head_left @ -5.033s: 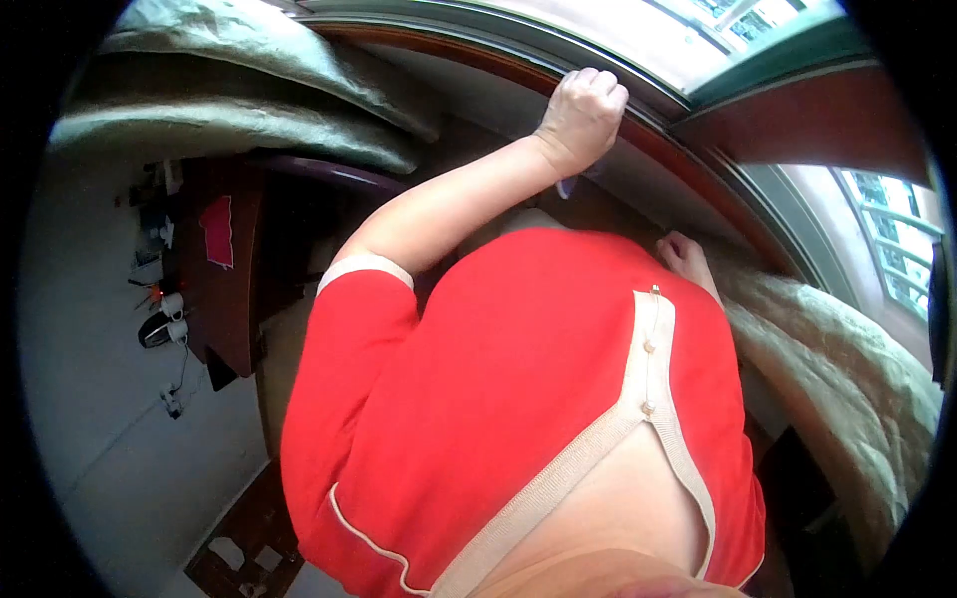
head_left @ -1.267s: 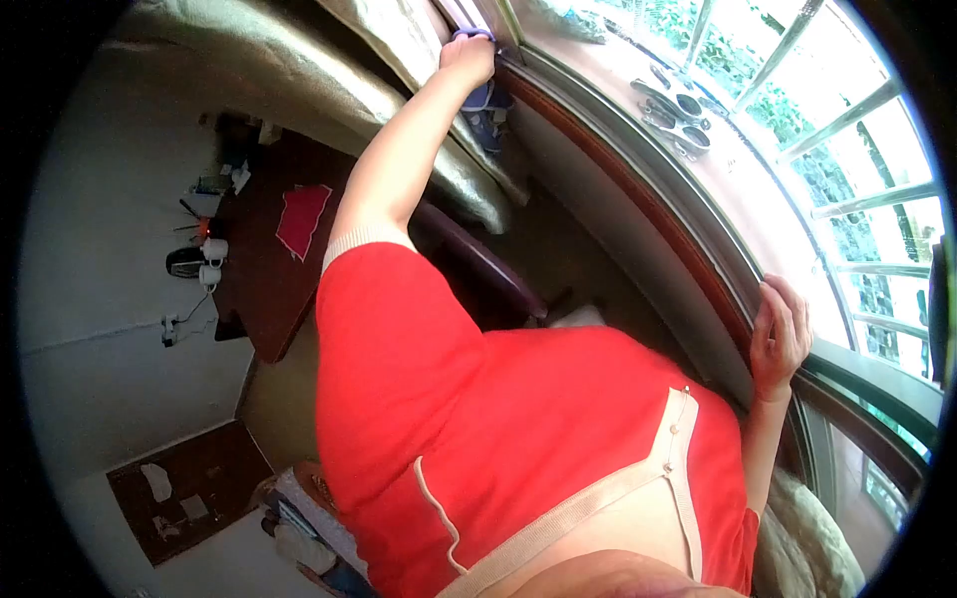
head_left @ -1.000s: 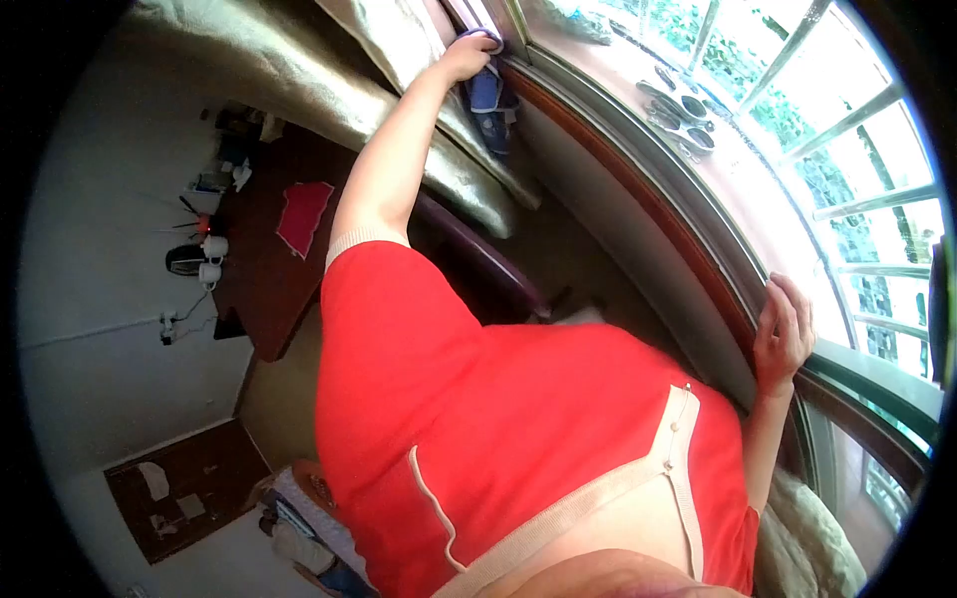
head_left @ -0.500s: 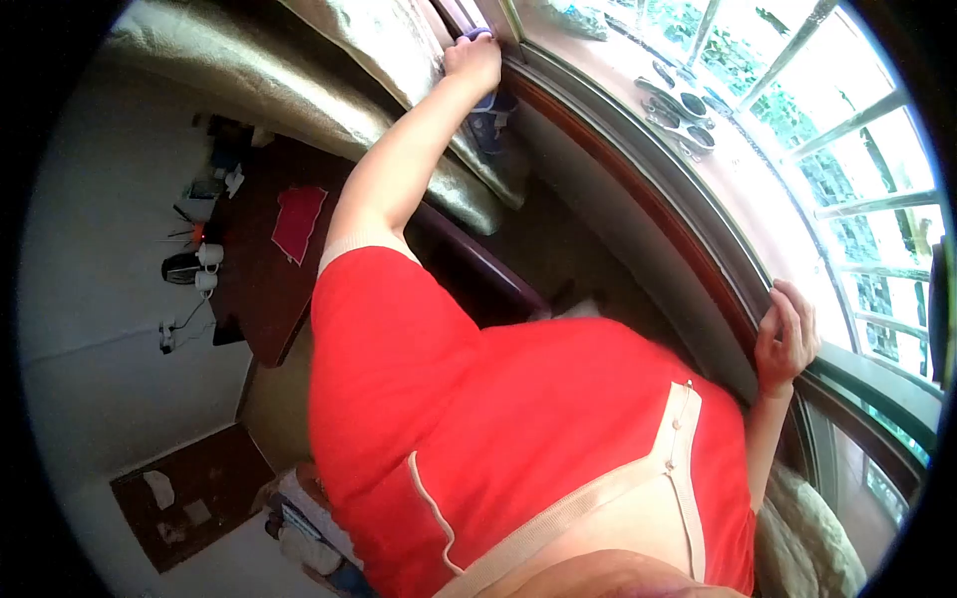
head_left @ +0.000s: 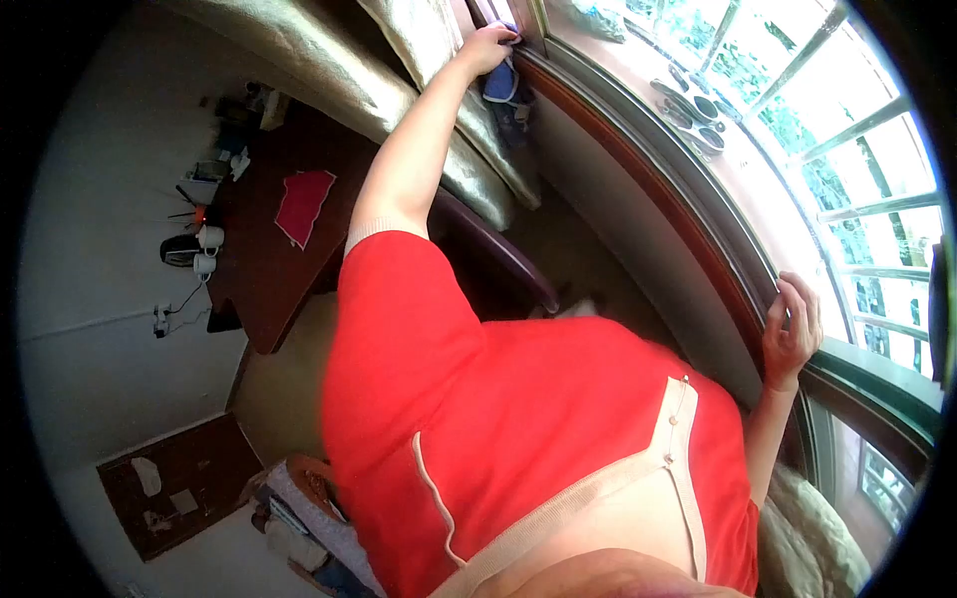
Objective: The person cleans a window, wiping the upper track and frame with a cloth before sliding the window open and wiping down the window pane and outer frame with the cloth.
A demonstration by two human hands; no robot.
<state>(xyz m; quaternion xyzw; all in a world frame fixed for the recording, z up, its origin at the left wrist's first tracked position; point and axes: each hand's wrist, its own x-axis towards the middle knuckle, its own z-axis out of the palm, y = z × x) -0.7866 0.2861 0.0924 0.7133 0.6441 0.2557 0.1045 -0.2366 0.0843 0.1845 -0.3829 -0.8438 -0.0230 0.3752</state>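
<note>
My left hand (head_left: 485, 50) is closed on a blue-purple cloth (head_left: 501, 82) at the far corner of the window frame. The cloth hangs below my fingers, beside the gold curtain (head_left: 404, 70). At the right, my right hand (head_left: 793, 324) rests against the edge of the window frame (head_left: 733, 264). Its fingers are bent and a little apart, with nothing visible in them.
Beyond the frame, dark oval objects (head_left: 688, 110) lie on the sill near metal bars (head_left: 797, 75). A brown table (head_left: 264, 229) with a red cloth (head_left: 304, 207) stands left. A purple curved edge (head_left: 498, 249) lies below the curtain. Another curtain (head_left: 812, 528) hangs lower right.
Since five seconds ago the view has turned, and my right hand has come up to the frame. In the last half second my left hand and the cloth have shifted slightly right.
</note>
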